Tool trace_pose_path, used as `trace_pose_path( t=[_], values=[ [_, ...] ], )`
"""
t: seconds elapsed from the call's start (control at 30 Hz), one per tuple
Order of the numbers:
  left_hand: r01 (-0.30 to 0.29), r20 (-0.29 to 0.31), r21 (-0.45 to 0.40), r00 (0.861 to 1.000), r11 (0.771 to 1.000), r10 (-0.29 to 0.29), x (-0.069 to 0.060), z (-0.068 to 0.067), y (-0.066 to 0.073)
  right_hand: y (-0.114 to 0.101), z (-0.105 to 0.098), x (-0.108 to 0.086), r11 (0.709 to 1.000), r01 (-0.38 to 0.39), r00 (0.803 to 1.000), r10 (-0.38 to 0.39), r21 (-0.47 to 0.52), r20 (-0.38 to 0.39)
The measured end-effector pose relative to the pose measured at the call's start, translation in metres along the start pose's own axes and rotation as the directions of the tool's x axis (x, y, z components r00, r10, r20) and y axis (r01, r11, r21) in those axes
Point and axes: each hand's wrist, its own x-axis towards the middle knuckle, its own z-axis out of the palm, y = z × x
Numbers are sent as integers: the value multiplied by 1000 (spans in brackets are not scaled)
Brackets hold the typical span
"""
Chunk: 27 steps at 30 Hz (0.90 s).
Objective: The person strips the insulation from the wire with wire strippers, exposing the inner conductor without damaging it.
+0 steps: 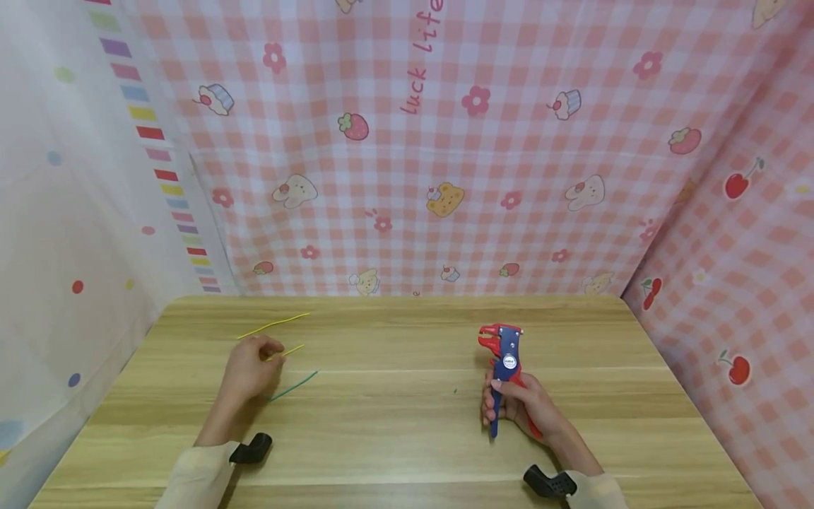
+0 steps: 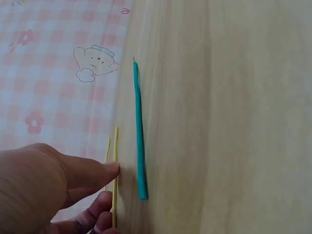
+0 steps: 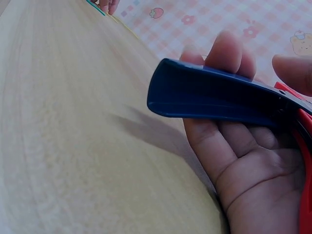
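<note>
On the left side of the table, my left hand (image 1: pixel 256 364) pinches a short yellow wire (image 1: pixel 294 350) near the tabletop; the wire (image 2: pixel 115 146) runs along the fingertips in the left wrist view. Beyond that hand lies a longer yellow wire (image 1: pixel 273 324). Nearer to me is a green wire (image 1: pixel 295 387); a thin strand shows at one end of the green wire (image 2: pixel 139 126). My right hand (image 1: pixel 524 403) grips a blue and red wire stripper (image 1: pixel 507 353) by its handles, its head pointing away from me. The blue handle (image 3: pixel 209 92) lies across the fingers in the right wrist view.
A tiny green scrap (image 1: pixel 455 391) lies on the wooden table (image 1: pixel 381 438) between the hands. A pink checked cloth (image 1: pixel 407 233) hangs behind the far edge, with more cloth at both sides. Black wrist pieces (image 1: pixel 251 449) sit at both sleeves.
</note>
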Motion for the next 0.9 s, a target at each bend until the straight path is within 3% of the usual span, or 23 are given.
trace_pose_path(
  t=[0.17, 0.5, 0.67, 0.9],
  values=[
    [42, 32, -1, 999, 999, -42, 2, 0, 0, -1, 2, 0, 1000, -8, 1000, 8, 2, -3],
    [24, 97, 77, 995, 997, -32, 0, -2, 2, 2, 1, -2, 1000, -5, 1000, 5, 18, 17],
    [23, 74, 40, 997, 999, -26, -4, 0, 3, 1, 1, 0, 1000, 8, 1000, -8, 10, 22],
    [-35, 37, 3, 999, 999, 35, -10, 2, 9, 1, 0, 0, 1000, 1, 1000, -2, 6, 19]
  ],
)
